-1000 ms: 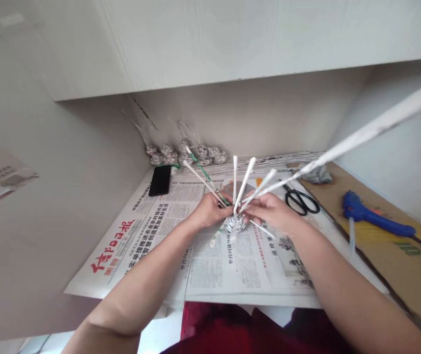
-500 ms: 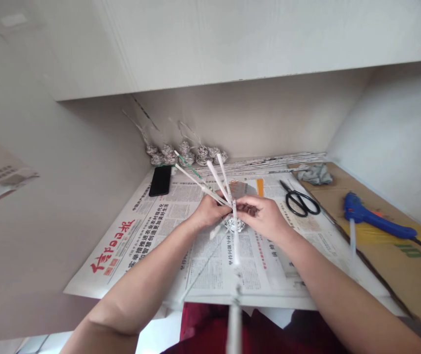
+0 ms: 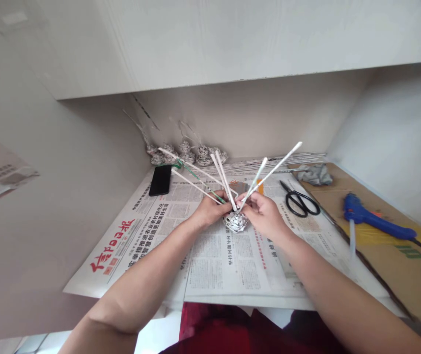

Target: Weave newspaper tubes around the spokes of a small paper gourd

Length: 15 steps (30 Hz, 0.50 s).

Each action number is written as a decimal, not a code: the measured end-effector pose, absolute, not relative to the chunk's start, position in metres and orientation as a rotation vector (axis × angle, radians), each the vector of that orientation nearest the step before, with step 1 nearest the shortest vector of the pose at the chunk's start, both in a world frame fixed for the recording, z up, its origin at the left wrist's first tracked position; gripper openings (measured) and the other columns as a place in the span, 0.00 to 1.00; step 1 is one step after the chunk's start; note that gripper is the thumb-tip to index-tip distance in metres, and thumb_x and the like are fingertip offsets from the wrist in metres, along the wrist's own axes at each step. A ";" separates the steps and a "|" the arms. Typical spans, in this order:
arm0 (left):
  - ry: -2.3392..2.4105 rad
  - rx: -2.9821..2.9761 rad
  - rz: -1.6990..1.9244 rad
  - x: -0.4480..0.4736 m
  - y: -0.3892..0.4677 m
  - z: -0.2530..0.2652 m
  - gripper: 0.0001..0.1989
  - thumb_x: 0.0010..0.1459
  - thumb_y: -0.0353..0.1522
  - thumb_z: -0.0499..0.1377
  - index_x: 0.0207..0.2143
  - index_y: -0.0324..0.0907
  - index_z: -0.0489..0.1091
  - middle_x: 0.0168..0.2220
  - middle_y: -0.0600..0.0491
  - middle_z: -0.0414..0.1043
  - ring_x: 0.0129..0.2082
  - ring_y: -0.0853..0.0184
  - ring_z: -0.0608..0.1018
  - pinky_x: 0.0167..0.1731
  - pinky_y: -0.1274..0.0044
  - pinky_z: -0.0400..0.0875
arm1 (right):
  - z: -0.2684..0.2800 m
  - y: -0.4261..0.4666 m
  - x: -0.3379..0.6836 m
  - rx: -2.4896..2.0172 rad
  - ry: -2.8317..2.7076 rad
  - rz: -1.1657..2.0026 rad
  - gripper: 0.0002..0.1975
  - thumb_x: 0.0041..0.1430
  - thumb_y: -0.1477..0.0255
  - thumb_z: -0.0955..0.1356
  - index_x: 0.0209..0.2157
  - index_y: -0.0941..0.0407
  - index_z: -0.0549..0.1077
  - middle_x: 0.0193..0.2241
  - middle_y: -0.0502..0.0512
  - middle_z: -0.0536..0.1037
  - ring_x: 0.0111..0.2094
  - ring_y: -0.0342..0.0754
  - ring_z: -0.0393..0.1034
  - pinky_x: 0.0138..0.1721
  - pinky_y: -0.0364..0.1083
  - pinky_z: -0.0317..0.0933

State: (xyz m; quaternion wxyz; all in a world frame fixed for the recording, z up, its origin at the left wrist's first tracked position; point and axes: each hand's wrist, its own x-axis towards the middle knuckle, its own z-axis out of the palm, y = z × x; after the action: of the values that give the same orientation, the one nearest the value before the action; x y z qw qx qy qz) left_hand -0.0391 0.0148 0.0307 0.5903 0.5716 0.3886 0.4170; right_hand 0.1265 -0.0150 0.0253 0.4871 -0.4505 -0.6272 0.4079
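Between my hands is a small round weave of rolled newspaper [image 3: 236, 222], grey and white, just above the newspaper sheet. Several paper tubes [image 3: 224, 179] fan upward and outward from its top, one of them with green print. My left hand [image 3: 212, 209] is closed on the weave's left side, thumb and fingers pinching near the bases of the tubes. On the right, my right hand [image 3: 264, 211] pinches the base of a long white paper tube [image 3: 282, 162] that slants up to the right. The fingertips of both hands partly hide the weave's upper edge.
Finished-looking woven gourd shapes [image 3: 184, 151] line the back left, with loose paper tubes [image 3: 269, 163] beside them. A black phone [image 3: 160, 180] lies left. To the right are black-handled scissors [image 3: 300, 199], a grey crumpled cloth [image 3: 316, 174] and a blue glue gun [image 3: 379, 221] on cardboard [image 3: 409, 287].
The tube that hung toward me over the weave's front is now raised, and tubes slant up to the right by my right hand. The woven piece shows more fully. My left hand has hardly moved.
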 end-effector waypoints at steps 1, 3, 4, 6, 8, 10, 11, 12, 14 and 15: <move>0.899 1.326 0.975 -0.039 0.015 0.030 0.17 0.40 0.37 0.70 0.29 0.36 0.70 0.22 0.57 0.69 0.18 0.75 0.69 0.21 0.81 0.65 | 0.024 -0.014 0.127 -1.108 -1.534 0.991 0.09 0.54 0.67 0.69 0.37 0.54 0.72 0.29 0.51 0.77 0.30 0.47 0.74 0.32 0.45 0.68; 0.894 1.341 0.990 -0.038 0.014 0.031 0.17 0.40 0.36 0.70 0.30 0.35 0.71 0.23 0.56 0.70 0.20 0.75 0.70 0.21 0.82 0.66 | 0.024 -0.014 0.127 -1.161 -1.552 0.934 0.08 0.55 0.66 0.68 0.36 0.54 0.73 0.28 0.51 0.78 0.28 0.46 0.73 0.30 0.45 0.68; 0.893 1.352 0.997 -0.038 0.014 0.031 0.17 0.40 0.35 0.70 0.30 0.35 0.71 0.24 0.56 0.70 0.20 0.74 0.70 0.21 0.81 0.66 | 0.025 -0.015 0.127 -1.192 -1.545 0.903 0.08 0.55 0.65 0.68 0.34 0.54 0.73 0.26 0.51 0.77 0.26 0.46 0.72 0.29 0.44 0.68; 0.888 1.374 0.998 -0.039 0.013 0.034 0.16 0.41 0.35 0.70 0.30 0.35 0.72 0.25 0.55 0.70 0.21 0.74 0.71 0.22 0.81 0.67 | 0.027 -0.014 0.127 -1.242 -1.478 0.910 0.09 0.56 0.63 0.68 0.30 0.55 0.73 0.23 0.50 0.76 0.23 0.45 0.71 0.26 0.44 0.67; 0.875 1.432 0.977 -0.041 0.013 0.036 0.16 0.43 0.36 0.69 0.31 0.35 0.73 0.25 0.54 0.71 0.21 0.73 0.72 0.22 0.80 0.68 | 0.029 -0.014 0.127 -1.256 -1.380 1.013 0.11 0.55 0.61 0.68 0.28 0.55 0.72 0.20 0.49 0.75 0.20 0.43 0.69 0.23 0.43 0.66; 0.843 1.569 0.936 -0.044 0.012 0.039 0.14 0.46 0.36 0.67 0.33 0.35 0.74 0.27 0.52 0.73 0.23 0.71 0.73 0.25 0.79 0.69 | 0.030 -0.012 0.127 -1.235 -1.286 1.118 0.14 0.54 0.59 0.69 0.27 0.56 0.71 0.19 0.49 0.74 0.19 0.42 0.69 0.22 0.42 0.66; 0.821 1.659 0.916 -0.046 0.012 0.040 0.12 0.48 0.35 0.66 0.34 0.36 0.75 0.28 0.51 0.74 0.24 0.70 0.74 0.27 0.78 0.69 | 0.030 -0.011 0.127 -1.222 -1.249 1.154 0.15 0.52 0.58 0.70 0.26 0.56 0.71 0.19 0.49 0.74 0.19 0.42 0.69 0.21 0.41 0.65; 0.798 1.747 0.908 -0.048 0.012 0.041 0.11 0.50 0.34 0.64 0.34 0.36 0.76 0.29 0.51 0.75 0.26 0.69 0.74 0.29 0.78 0.70 | 0.029 -0.010 0.126 -1.209 -1.218 1.182 0.15 0.51 0.58 0.71 0.26 0.56 0.71 0.19 0.50 0.75 0.19 0.42 0.69 0.20 0.41 0.65; 0.769 1.880 0.933 -0.050 0.011 0.041 0.09 0.53 0.33 0.62 0.36 0.37 0.76 0.31 0.50 0.76 0.30 0.68 0.75 0.32 0.78 0.70 | 0.028 -0.009 0.126 -1.190 -1.170 1.216 0.17 0.48 0.57 0.72 0.24 0.56 0.70 0.19 0.50 0.75 0.18 0.42 0.69 0.19 0.40 0.65; 0.771 1.921 0.953 -0.050 0.011 0.041 0.09 0.54 0.32 0.61 0.36 0.38 0.76 0.32 0.50 0.76 0.31 0.67 0.76 0.34 0.77 0.70 | 0.027 -0.009 0.126 -1.186 -1.151 1.224 0.17 0.47 0.56 0.73 0.24 0.56 0.70 0.19 0.50 0.75 0.18 0.42 0.69 0.18 0.40 0.65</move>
State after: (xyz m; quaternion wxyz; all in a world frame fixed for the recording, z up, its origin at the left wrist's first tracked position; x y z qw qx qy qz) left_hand -0.0504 0.0110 0.0407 0.4179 0.7659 0.3073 0.3800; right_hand 0.1265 -0.0088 0.0271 0.5160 -0.4940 -0.4794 0.5098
